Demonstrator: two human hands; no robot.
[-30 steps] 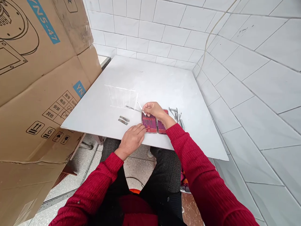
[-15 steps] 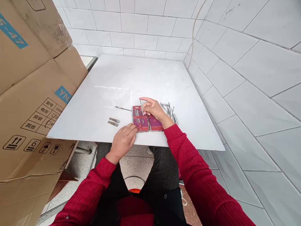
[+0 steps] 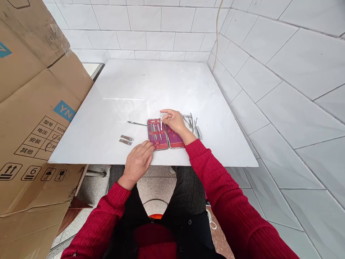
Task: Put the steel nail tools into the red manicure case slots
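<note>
A white tiled wall [image 3: 283, 79] stands behind and to the right of the white table [image 3: 167, 86] before you, and a big cardboard box [image 3: 35, 93] stands along its left side. Near the table's front edge lies the case [image 3: 176, 142], opened flat, red and purple inside, with a row of slim metal tools [image 3: 155, 131] in its left half. Your left hand [image 3: 138, 160] lies at the case's lower left corner, fingers side by side and tips touching it; you cannot tell whether the thumb grips. Your right hand [image 3: 174, 121] hovers over the case, index finger extended, thumb and fingers pinching a thin pale stick [image 3: 161, 120] held nearly upright above the left half. Just right of the case sit metal pliers [image 3: 192, 120]; left of it lie a thin dark tool [image 3: 137, 123] and, nearer you, two nail clippers [image 3: 125, 142] side by side.
</note>
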